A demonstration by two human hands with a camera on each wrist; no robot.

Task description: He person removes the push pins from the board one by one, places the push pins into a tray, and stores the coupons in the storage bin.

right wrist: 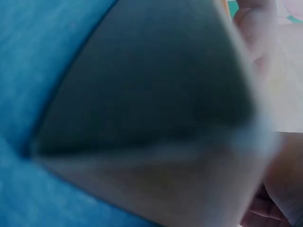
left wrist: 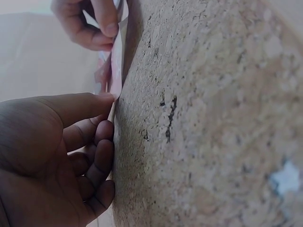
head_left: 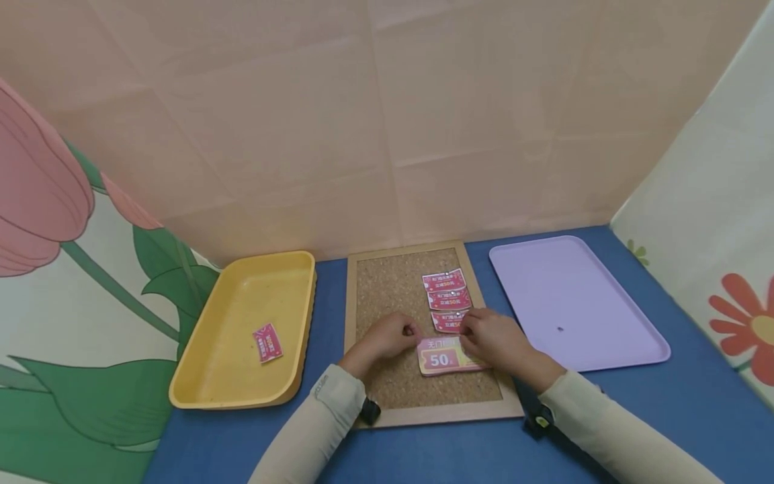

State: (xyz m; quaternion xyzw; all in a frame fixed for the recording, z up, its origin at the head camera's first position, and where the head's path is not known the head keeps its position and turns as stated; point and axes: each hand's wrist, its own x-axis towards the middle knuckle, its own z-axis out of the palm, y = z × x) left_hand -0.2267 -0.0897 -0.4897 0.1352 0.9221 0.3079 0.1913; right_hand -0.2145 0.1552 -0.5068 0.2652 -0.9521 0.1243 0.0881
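On the cork board point(head_left: 387, 289), a pink and yellow coupon point(head_left: 440, 361) marked 50 sits low on the right half. My left hand point(head_left: 387, 336) pinches its upper left corner between thumb and forefinger. Opposite, my right hand point(head_left: 498, 341) pinches the coupon's upper right part. In the left wrist view the paper point(left wrist: 116, 66) stands slightly off the cork between both hands. Above it, three red coupons point(head_left: 448, 300) hang in a column, fastened along their tops; the right fingers overlap the lowest one. The right wrist view is mostly filled by a blurred board corner point(right wrist: 147, 85).
A yellow tray point(head_left: 242, 296) at the left holds one small red coupon point(head_left: 267, 343). To the right lies a lilac tray point(head_left: 556, 289) with a tiny dark object point(head_left: 560, 329) on it. Blue cloth point(head_left: 405, 457) covers the table; a beige sheet point(head_left: 387, 134) hangs behind.
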